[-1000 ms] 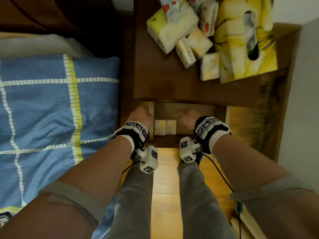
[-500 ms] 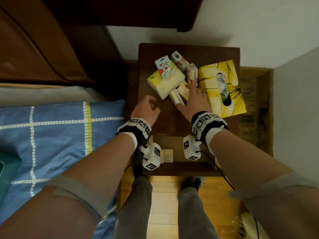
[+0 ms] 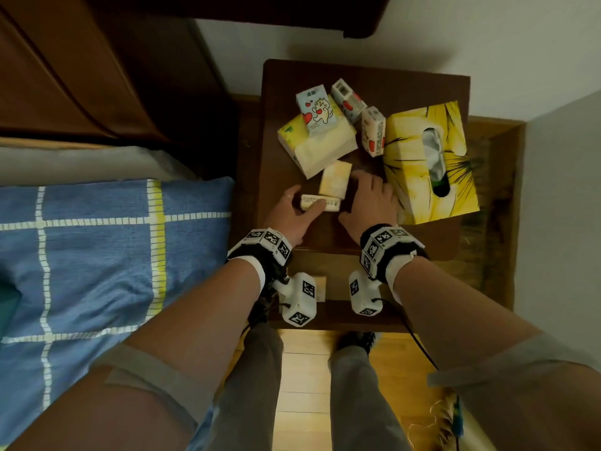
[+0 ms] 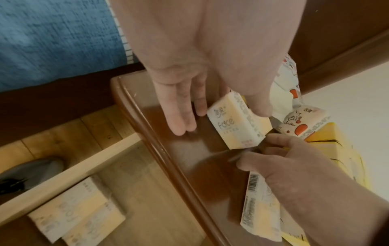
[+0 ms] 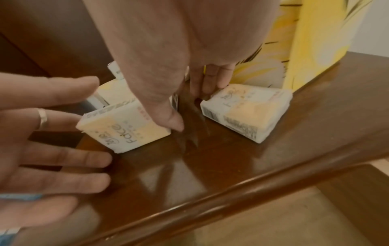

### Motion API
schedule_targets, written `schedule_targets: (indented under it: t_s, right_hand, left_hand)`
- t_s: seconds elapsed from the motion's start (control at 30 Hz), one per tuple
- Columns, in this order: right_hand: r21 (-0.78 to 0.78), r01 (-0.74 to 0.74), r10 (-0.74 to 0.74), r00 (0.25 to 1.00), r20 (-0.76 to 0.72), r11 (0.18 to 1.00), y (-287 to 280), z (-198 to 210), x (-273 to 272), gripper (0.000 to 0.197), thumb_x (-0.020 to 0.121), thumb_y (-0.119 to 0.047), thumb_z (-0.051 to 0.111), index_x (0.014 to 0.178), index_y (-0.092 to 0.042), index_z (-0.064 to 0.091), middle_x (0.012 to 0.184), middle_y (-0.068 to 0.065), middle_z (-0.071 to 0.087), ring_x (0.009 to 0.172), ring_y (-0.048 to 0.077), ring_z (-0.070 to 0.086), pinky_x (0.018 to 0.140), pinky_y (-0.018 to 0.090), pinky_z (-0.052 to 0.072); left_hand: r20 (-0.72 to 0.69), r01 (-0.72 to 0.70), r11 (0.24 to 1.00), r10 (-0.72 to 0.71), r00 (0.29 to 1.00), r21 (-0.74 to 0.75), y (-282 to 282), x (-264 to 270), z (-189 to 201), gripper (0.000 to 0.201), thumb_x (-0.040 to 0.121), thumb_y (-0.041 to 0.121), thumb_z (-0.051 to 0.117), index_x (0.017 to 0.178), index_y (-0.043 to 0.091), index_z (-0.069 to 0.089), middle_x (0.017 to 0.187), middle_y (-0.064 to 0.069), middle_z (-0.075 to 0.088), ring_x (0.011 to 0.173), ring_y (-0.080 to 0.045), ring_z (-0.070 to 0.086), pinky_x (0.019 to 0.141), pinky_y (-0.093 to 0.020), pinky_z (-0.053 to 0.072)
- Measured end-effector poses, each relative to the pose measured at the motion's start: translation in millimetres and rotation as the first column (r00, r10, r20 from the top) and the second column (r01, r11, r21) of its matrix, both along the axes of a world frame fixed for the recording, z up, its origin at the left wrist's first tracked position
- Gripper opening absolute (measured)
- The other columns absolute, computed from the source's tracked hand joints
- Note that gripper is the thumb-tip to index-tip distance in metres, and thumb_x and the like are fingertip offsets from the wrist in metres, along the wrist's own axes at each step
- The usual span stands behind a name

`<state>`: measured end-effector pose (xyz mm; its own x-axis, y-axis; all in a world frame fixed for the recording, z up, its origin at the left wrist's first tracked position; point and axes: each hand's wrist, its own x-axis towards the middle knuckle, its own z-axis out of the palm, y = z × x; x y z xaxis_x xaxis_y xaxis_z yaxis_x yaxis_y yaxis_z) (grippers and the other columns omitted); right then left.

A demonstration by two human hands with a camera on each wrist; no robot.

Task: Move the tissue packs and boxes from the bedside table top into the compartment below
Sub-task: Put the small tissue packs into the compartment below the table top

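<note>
On the dark bedside table top, a small yellow "Face" tissue pack stands on its edge between the thumb and straight fingers of my left hand. My right hand lies over a second small pack; its fingers touch the pack's far end and its thumb rests on the wood. A third small pack lies just behind. Farther back are a big yellow tissue box, a soft yellow pack, a cat-print pack and two heart-print packs. The open compartment below holds two packs.
A bed with a blue checked cover runs along the left of the table. A white wall closes the right side. My legs stand on the wooden floor in front of the compartment.
A second ago both hands were down in the compartment. They rose to the table top, and two small packs have slid toward the front edge under them.
</note>
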<state>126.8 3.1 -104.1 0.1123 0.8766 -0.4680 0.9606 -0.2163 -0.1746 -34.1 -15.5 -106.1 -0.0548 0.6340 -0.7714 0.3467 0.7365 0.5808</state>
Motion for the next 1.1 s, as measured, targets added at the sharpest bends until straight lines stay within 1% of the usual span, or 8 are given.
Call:
schedule_targets:
  t_s: [0.1,0.23,0.4,0.57,0.67,0.83,1.0,1.1]
  right_hand:
    - [0.015,-0.095,0.096,0.992,-0.084,0.995,8,-2,0,0.097,0.074,-0.015,0.072,0.152,-0.035,0.018,0.155,0.009,0.026,0.132,0.04,0.035,0.104,0.054,0.041]
    - [-0.026,-0.219,0.216,0.972,-0.093,0.975,14,-7,-3,0.085,0.08,-0.014,0.069,0.149,-0.036,0.025,0.161,0.001,0.021,0.137,0.036,0.032,0.102,0.053,0.041]
    - [0.087,-0.078,0.087,0.991,-0.105,0.993,-3,-9,-5,0.069,0.073,-0.029,0.077,0.133,-0.023,0.043,0.135,0.005,0.054,0.128,0.03,0.044,0.097,0.045,0.04]
    - [0.075,0.067,-0.051,0.98,-0.191,0.995,-13,-2,-5,0.099,0.067,-0.031,0.08,0.148,-0.012,0.026,0.141,0.011,0.045,0.127,0.033,0.042,0.106,0.043,0.038]
    - [0.081,0.032,-0.007,0.956,-0.294,0.996,-24,5,-6,0.092,0.064,-0.033,0.08,0.142,-0.016,0.035,0.135,0.009,0.044,0.122,0.031,0.044,0.102,0.041,0.041]
    - [-0.058,-0.014,-0.022,0.812,-0.583,0.998,-50,8,-8,0.081,0.062,-0.032,0.086,0.131,-0.031,0.044,0.13,0.0,0.046,0.105,0.018,0.057,0.088,0.037,0.056]
    - [-0.43,0.201,-0.473,0.461,-0.751,0.88,-75,13,-11,0.049,0.084,-0.02,0.074,0.125,-0.028,0.049,0.127,0.005,0.055,0.106,0.023,0.066,0.069,0.039,0.063]
    - [-0.523,0.259,-0.583,0.388,-0.714,0.812,-89,12,-6,0.048,0.087,-0.016,0.071,0.127,-0.02,0.045,0.128,0.011,0.058,0.109,0.026,0.065,0.071,0.038,0.062]
  left_hand:
    - [-0.15,0.191,0.978,-0.177,0.973,0.08,-1,-4,-3,0.076,0.068,0.05,0.075,0.136,0.041,0.044,0.117,-0.008,0.055,0.097,-0.028,0.064,0.081,-0.046,0.059]
    - [-0.325,0.328,0.936,-0.274,0.905,0.124,-4,-10,-10,0.04,0.079,0.03,0.075,0.117,0.027,0.063,0.12,-0.008,0.049,0.096,-0.026,0.061,0.079,-0.03,0.048]
    - [-0.217,0.225,0.974,-0.214,0.952,0.029,-19,-22,-13,0.027,0.084,0.037,0.068,0.104,0.019,0.064,0.099,-0.007,0.071,0.085,-0.026,0.07,0.08,-0.043,0.059]
    - [-0.166,0.016,0.997,-0.029,0.986,-0.075,-31,-33,-12,0.025,0.086,0.039,0.064,0.101,0.019,0.059,0.091,-0.006,0.075,0.075,-0.024,0.073,0.076,-0.046,0.062]
    - [-0.06,-0.067,0.991,0.06,0.996,-0.116,-38,-33,-8,0.023,0.088,0.031,0.064,0.103,0.014,0.061,0.092,-0.005,0.076,0.077,-0.019,0.07,0.076,-0.037,0.059]
    - [0.161,-0.11,0.98,0.137,0.977,-0.163,-57,-33,9,0.029,0.094,0.025,0.06,0.118,0.008,0.063,0.098,-0.004,0.074,0.093,-0.019,0.068,0.089,-0.039,0.054]
    - [0.247,-0.05,0.987,0.087,0.965,-0.151,-86,-32,22,0.032,0.096,0.023,0.059,0.126,0.012,0.06,0.113,-0.007,0.072,0.107,-0.021,0.068,0.096,-0.038,0.053]
    - [0.256,0.015,0.988,0.025,0.966,-0.154,-104,-31,22,0.034,0.093,0.022,0.063,0.126,0.016,0.063,0.116,-0.004,0.071,0.107,-0.017,0.067,0.094,-0.035,0.053]
